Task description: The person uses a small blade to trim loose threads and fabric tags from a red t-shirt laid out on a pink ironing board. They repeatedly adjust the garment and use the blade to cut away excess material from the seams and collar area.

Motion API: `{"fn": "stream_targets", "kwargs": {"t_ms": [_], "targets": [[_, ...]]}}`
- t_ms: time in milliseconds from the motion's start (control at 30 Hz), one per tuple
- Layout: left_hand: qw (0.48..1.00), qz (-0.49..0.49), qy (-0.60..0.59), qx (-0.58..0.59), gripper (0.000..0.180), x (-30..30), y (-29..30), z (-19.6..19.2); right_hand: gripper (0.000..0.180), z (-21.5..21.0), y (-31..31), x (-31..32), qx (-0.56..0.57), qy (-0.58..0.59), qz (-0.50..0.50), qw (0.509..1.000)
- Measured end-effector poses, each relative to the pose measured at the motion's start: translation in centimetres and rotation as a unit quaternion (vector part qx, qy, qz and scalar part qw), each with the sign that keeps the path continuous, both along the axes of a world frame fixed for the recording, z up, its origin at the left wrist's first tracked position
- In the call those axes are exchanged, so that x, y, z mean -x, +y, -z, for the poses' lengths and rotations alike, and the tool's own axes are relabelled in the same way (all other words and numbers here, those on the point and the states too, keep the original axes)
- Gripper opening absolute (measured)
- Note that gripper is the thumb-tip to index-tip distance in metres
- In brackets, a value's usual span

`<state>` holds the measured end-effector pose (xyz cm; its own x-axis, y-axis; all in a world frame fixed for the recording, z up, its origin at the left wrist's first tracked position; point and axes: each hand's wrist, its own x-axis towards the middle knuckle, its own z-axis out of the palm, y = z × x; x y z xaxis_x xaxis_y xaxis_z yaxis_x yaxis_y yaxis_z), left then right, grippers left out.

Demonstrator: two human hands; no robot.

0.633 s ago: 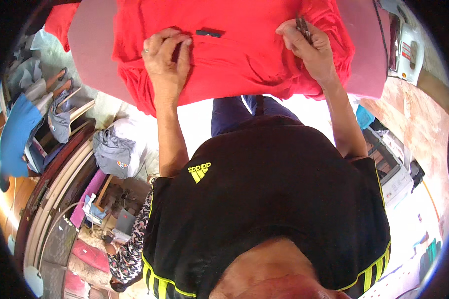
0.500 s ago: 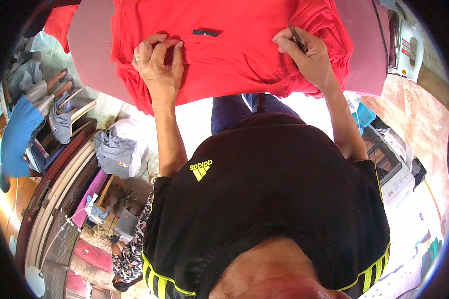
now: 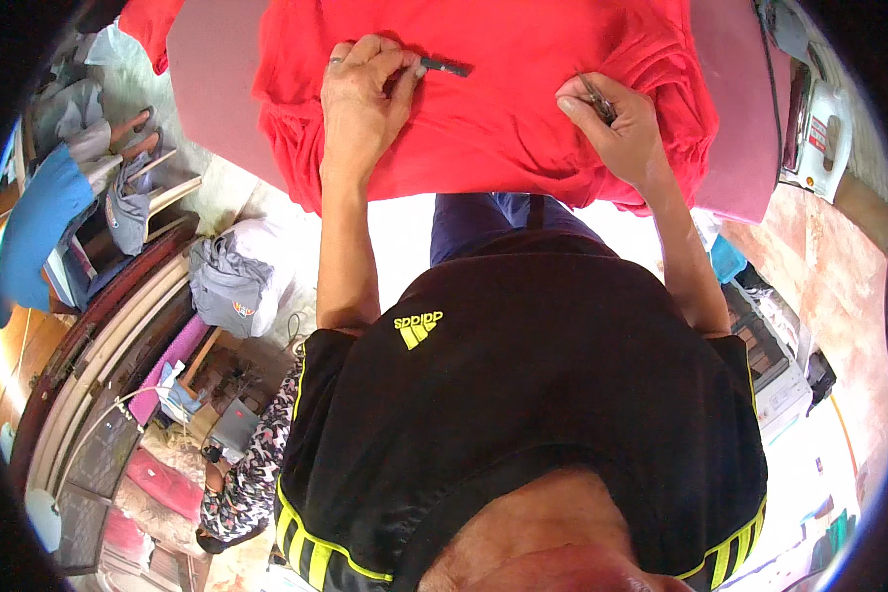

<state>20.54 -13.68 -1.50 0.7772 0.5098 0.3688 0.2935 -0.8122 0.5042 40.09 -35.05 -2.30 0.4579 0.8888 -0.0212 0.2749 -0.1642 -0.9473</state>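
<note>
A red garment [image 3: 503,128] lies spread with wrinkles in front of me. On it is a small black label [image 3: 446,67]. My left hand [image 3: 370,99] rests on the cloth, with thumb and forefinger pinched at the label's left end. In my right hand [image 3: 617,118] are small dark thread snips [image 3: 596,97], their tip pointing up and away from me. The fingers of this hand are curled around them, just above the garment's right part, and hide most of the handle.
The garment lies on a pink padded board [image 3: 217,89]. A dark cord [image 3: 772,79] runs along its right side, near a white iron-like appliance [image 3: 824,138]. At left are grey caps [image 3: 232,281], a curved wooden rail [image 3: 99,345] and two other people [image 3: 44,237].
My left hand has moved right along the cloth and reached the label, now pinching its end. The right hand keeps its hold on the snips, and the whole view has shifted slightly.
</note>
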Motion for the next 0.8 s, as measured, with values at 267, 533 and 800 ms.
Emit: {"fn": "stream_targets", "kwargs": {"t_ms": [267, 533, 800], "targets": [[0.981, -0.057, -0.114, 0.146, 0.006, 1.0, 0.4, 1.2, 0.011, -0.2, 0.3, 0.0, 0.009, 0.007, 0.001, 1.0], [0.956, -0.192, -0.218, 0.051, 0.016, 4.9, -0.3, 0.7, 0.03, -2.0, -0.5, 0.4, 0.02, -0.193, -0.079, 0.978], [0.96, -0.195, -0.159, 0.123, 0.023, 8.9, 1.5, 1.4, 0.031, -2.8, -2.2, 1.9, 0.049, -0.183, -0.059, 0.98]]}}
